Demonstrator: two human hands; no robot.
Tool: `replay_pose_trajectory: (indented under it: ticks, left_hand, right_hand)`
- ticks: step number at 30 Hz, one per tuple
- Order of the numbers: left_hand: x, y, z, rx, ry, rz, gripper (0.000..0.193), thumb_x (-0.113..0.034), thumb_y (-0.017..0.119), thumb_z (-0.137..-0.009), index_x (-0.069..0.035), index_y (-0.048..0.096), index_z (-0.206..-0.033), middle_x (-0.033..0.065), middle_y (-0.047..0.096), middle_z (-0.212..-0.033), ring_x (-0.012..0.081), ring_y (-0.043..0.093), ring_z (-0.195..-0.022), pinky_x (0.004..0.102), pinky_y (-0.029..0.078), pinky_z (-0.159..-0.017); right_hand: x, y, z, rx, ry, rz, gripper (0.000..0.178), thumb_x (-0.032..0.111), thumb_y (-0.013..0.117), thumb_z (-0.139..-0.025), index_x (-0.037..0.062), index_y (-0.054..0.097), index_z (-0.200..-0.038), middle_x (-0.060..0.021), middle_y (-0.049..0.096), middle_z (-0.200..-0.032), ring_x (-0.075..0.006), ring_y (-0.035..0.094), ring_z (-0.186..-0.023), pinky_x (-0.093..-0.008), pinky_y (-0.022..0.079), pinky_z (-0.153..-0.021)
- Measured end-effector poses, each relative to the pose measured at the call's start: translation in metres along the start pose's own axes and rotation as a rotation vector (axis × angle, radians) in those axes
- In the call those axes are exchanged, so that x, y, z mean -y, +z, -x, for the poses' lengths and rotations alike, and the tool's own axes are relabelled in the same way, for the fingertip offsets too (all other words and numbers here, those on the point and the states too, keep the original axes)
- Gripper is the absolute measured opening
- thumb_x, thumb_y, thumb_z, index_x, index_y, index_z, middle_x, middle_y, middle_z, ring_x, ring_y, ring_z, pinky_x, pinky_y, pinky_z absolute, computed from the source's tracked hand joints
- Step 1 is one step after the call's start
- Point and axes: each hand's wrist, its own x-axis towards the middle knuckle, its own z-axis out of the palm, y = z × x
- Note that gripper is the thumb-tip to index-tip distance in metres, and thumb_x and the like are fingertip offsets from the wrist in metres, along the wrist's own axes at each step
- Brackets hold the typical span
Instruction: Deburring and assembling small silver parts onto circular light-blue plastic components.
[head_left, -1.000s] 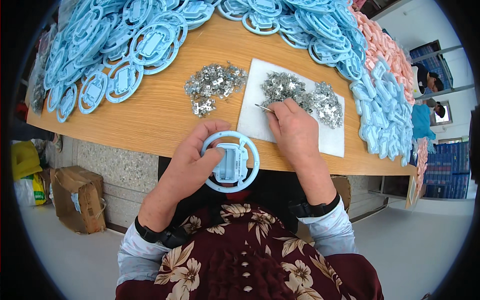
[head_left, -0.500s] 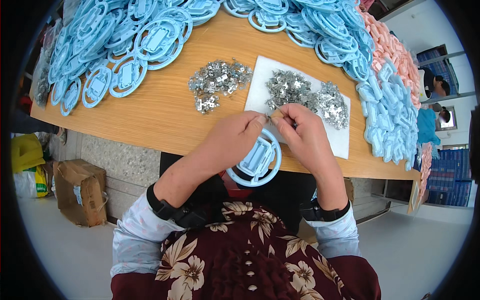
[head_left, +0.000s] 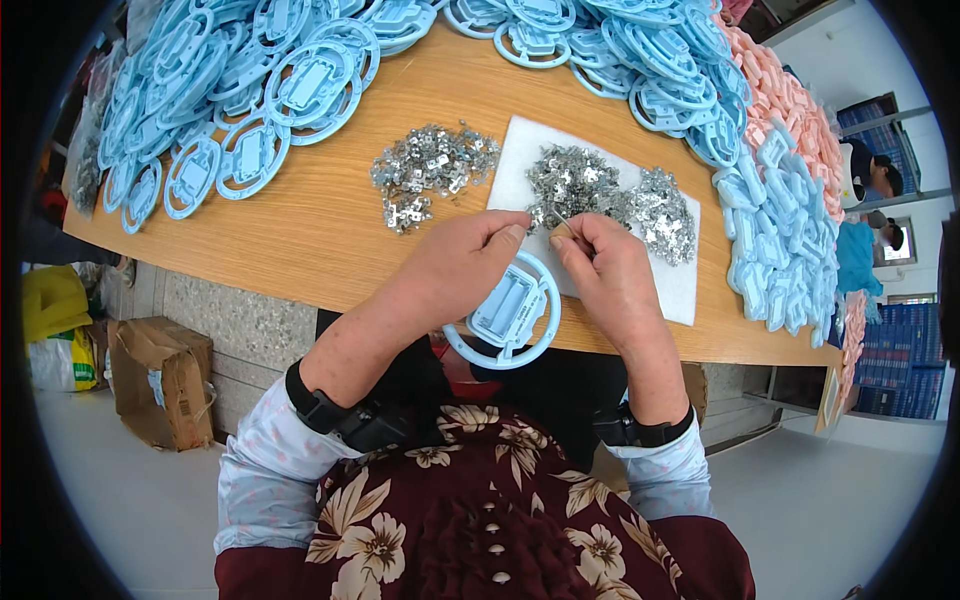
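Observation:
A light blue plastic steering-wheel-shaped part [head_left: 548,318] sits tilted at the table's front edge, below both hands. My left hand [head_left: 462,262] is closed in a pinch above its upper left side, thumb against forefinger. Whatever lies between those fingertips is too small to name. My right hand [head_left: 612,268] grips a thin metal tool [head_left: 561,218] whose tip points up and left toward the metal pieces; its lower end is hidden in the fingers. Just beyond the hands, small silvery metal clips [head_left: 575,180] lie heaped on a white foam sheet [head_left: 515,165].
Another pile of metal clips [head_left: 430,165] lies on the wooden table [head_left: 330,220]. Blue wheel-shaped parts [head_left: 310,85] are heaped at the back. Blue oblong parts [head_left: 775,230] and pink parts [head_left: 775,85] crowd the right side. A cardboard box [head_left: 160,380] stands on the floor.
My hands have drawn slightly apart at the fingertips. The blue wheel-shaped part has shifted a little left and tilted differently.

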Motion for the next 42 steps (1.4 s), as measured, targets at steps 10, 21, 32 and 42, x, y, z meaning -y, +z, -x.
replay_pose_trajectory:
  ticks: [10,21,32,42]
  left_hand:
    - [-0.012,0.0,0.007,0.031,0.131,-0.255,0.023,-0.022,0.059,-0.102,0.0,0.065,-0.109,0.0061,0.07,-0.088,0.0099,0.063,-0.08,0.0274,0.052,-0.072]
    - [0.008,0.006,0.018,0.026,0.064,0.166,0.021,-0.024,0.053,-0.107,-0.004,0.06,-0.109,-0.0035,0.063,-0.09,0.0018,0.057,-0.08,0.0215,0.049,-0.069]
    - [0.013,0.003,0.025,-0.038,0.075,-0.023,0.023,-0.011,0.044,-0.102,-0.001,0.061,-0.112,0.0022,0.064,-0.09,0.0078,0.057,-0.079,0.0265,0.048,-0.07]
    - [0.01,0.004,0.025,-0.104,0.143,-0.213,0.027,-0.014,0.045,-0.1,0.002,0.065,-0.112,0.0181,0.069,-0.089,0.024,0.066,-0.082,0.0364,0.051,-0.076]
  right_hand:
    - [0.014,-0.014,0.003,0.09,-0.03,-0.11,0.016,0.013,0.072,-0.09,0.0009,0.067,-0.099,-0.01,0.06,-0.075,-0.0231,0.058,-0.068,-0.0335,0.048,-0.065]
    - [0.014,0.004,0.018,0.098,0.123,-0.568,0.013,0.013,0.069,-0.095,0.0001,0.066,-0.098,0.0051,0.057,-0.079,-0.0034,0.048,-0.074,-0.022,0.042,-0.064]
    - [0.008,-0.007,0.026,0.222,0.076,-0.48,0.016,0.016,0.067,-0.094,0.0003,0.065,-0.098,0.0025,0.056,-0.077,-0.0074,0.05,-0.072,-0.0257,0.043,-0.064]
    - [0.04,-0.017,0.024,0.22,-0.206,0.193,0.011,0.015,0.067,-0.087,0.0063,0.062,-0.087,-0.0127,0.062,-0.078,-0.0345,0.064,-0.072,-0.0438,0.049,-0.062]
